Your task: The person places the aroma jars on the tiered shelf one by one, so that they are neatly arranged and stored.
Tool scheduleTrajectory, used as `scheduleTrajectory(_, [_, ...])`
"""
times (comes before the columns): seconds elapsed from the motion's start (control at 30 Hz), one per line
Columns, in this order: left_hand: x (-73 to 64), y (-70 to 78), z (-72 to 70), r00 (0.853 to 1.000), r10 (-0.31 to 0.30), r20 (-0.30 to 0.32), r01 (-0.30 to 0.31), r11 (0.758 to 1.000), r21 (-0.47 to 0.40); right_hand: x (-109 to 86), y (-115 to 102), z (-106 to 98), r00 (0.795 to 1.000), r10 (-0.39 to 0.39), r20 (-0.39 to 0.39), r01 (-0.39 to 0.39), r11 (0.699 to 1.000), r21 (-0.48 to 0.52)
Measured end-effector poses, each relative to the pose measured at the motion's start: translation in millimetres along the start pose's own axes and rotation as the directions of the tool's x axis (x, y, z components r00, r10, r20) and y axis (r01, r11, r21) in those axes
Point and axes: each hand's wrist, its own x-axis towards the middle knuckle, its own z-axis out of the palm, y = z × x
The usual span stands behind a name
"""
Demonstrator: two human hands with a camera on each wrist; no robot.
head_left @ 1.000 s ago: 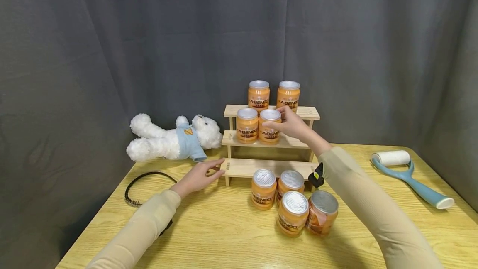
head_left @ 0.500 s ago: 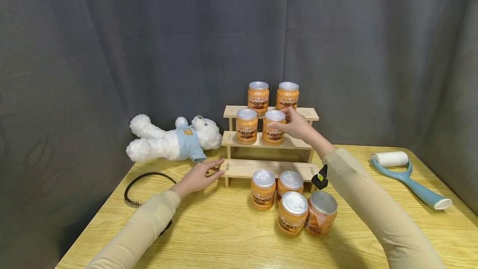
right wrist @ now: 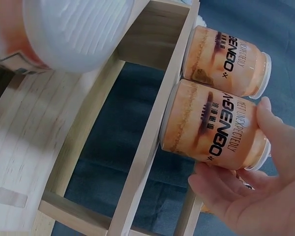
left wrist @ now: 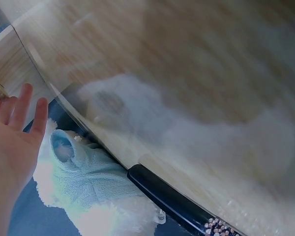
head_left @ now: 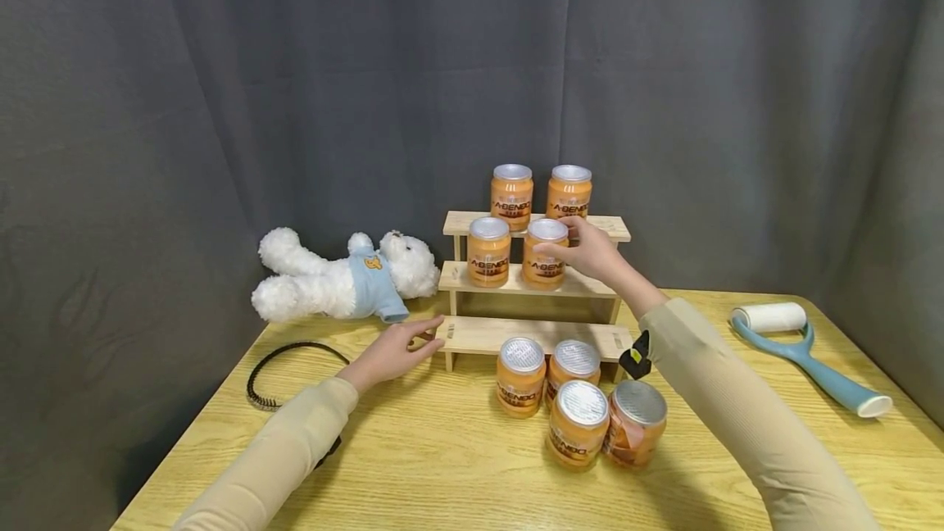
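In the head view my right hand [head_left: 596,256] grips an orange jar [head_left: 544,264] with a silver lid, upright on the middle tier of a wooden three-step shelf [head_left: 516,334]. The right wrist view shows thumb and fingers on either side of this jar [right wrist: 214,125], near its lid. A gap separates it from a second jar [head_left: 488,256] to its left. Two more jars, one of them a back jar [head_left: 511,197], stand on the top tier. My left hand [head_left: 387,357] touches the left end of the bottom tier with its fingers extended.
Several jars [head_left: 578,424] cluster on the table in front of the shelf. A white plush bear [head_left: 324,281] lies at left, with a black headband [head_left: 254,379] before it. A lint roller [head_left: 819,363] lies at right. A grey curtain [head_left: 369,88] hangs behind.
My right hand has slid the held jar to the right along the middle tier, opening a gap from the jar beside it. The left hand has stayed in place.
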Motion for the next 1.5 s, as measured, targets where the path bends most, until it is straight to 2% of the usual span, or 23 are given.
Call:
scheduleTrajectory(0.23, [0.6,0.1,3.5,1.000,0.011,0.007,-0.011,1.000,0.003,-7.7,10,-3,0.999,-0.005,0.045,0.002,0.999,0.052])
scheduleTrajectory(0.47, [2.0,0.5,2.8,1.000,0.016,0.005,-0.016,1.000,0.006,-30.5,23,-17,0.997,0.009,0.074,-0.015,0.996,0.089])
scheduleTrajectory(0.67, [1.3,0.0,0.7,1.000,0.004,0.021,-0.005,1.000,0.001,-60.6,33,-27,0.995,-0.043,0.085,0.034,0.994,0.104])
scheduleTrajectory(0.93, [0.4,2.1,-2.1,1.000,-0.015,0.020,0.015,1.000,0.002,-96.2,45,-23,0.989,-0.143,0.050,0.134,0.980,0.149])
scheduleTrajectory(1.27, [0.1,2.6,-2.2,1.000,-0.016,0.015,0.016,1.000,0.002,-135.1,60,-17,0.958,-0.275,0.081,0.263,0.956,0.134])
scheduleTrajectory(1.5, [-0.1,2.7,-1.9,1.000,-0.019,0.015,0.019,1.000,0.007,-157.5,76,-13,0.927,-0.318,0.199,0.292,0.944,0.153])
